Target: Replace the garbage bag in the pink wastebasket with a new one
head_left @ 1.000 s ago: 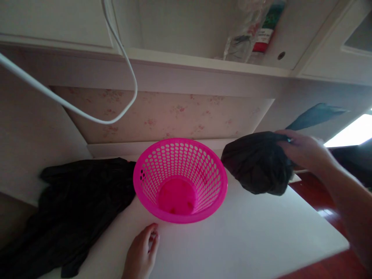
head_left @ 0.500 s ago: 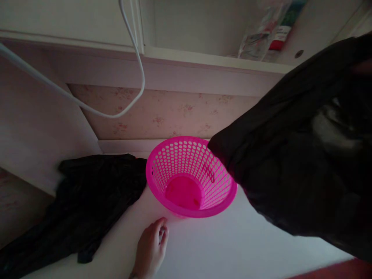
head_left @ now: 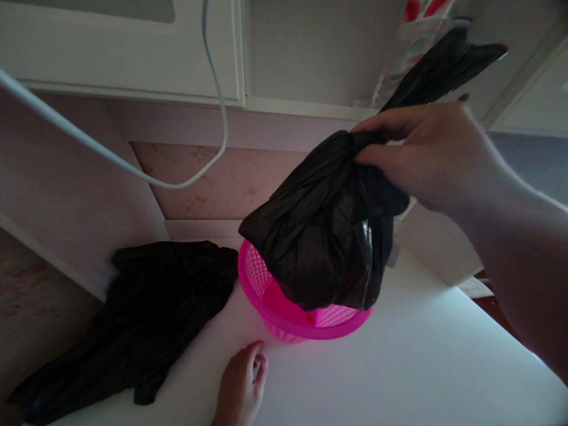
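Observation:
My right hand (head_left: 421,148) pinches the gathered neck of a full black plastic bag (head_left: 323,236). The loose end of the bag sticks up past my fingers. Its rounded bottom hangs over the pink perforated basket (head_left: 306,328), hiding much of the inside. In front of the basket, my left hand (head_left: 243,381) rests on the white tabletop (head_left: 355,378). Its fingers are loosely curled with a gap to the thumb, and nothing shows in them. Left of the basket lies another black plastic bag (head_left: 173,313), limp and spread out.
A white cable (head_left: 177,184) loops down at the upper left. Behind the table, a white cabinet (head_left: 310,53) overhangs flowered wallpaper (head_left: 195,201). A clear package with red marks (head_left: 417,41) stands on its shelf. A white box-like block (head_left: 444,248) is at the right.
My right hand has brought the full black bag leftward from the right edge to over the basket. My left hand keeps its place by the basket. The view has shifted slightly.

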A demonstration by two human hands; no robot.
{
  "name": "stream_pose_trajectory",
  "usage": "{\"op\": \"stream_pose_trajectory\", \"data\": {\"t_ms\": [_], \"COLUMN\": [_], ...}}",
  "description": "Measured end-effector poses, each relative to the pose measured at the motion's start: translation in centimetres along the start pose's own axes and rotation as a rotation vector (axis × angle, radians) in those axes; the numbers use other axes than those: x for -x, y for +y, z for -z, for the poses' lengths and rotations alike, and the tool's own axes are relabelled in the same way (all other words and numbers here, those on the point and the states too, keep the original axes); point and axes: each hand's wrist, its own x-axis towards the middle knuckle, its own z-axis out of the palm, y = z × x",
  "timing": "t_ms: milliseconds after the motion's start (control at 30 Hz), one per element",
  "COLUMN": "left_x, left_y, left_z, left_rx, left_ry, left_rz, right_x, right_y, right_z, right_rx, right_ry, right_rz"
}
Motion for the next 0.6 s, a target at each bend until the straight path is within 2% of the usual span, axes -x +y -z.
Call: {"op": "stream_pose_trajectory", "data": {"t_ms": [100, 200, 333, 600], "left_x": [0.1, 0.1, 0.2, 0.4], "left_y": [-0.1, -0.2, -0.4, -0.7], "left_z": [-0.1, -0.2, -0.4, -0.6], "left_rx": [0.006, 0.009, -0.004, -0.031], "left_ry": [-0.008, -0.011, -0.063, -0.061], "left_rz": [0.02, 0.035, 0.04, -0.008], "right_x": [0.0, 0.3, 1.1, 2.4], "right_y": [1.8, 3.3, 3.8, 5.0], "right_z": [-2.0, -3.5, -5.0, -7.0], "right_rx": [0.183, 0.247, 0.309, 0.436], "right_ry": [-0.06, -0.142, -0.25, -0.487], "right_rz": [0.025, 0.063, 0.1, 0.085]}}
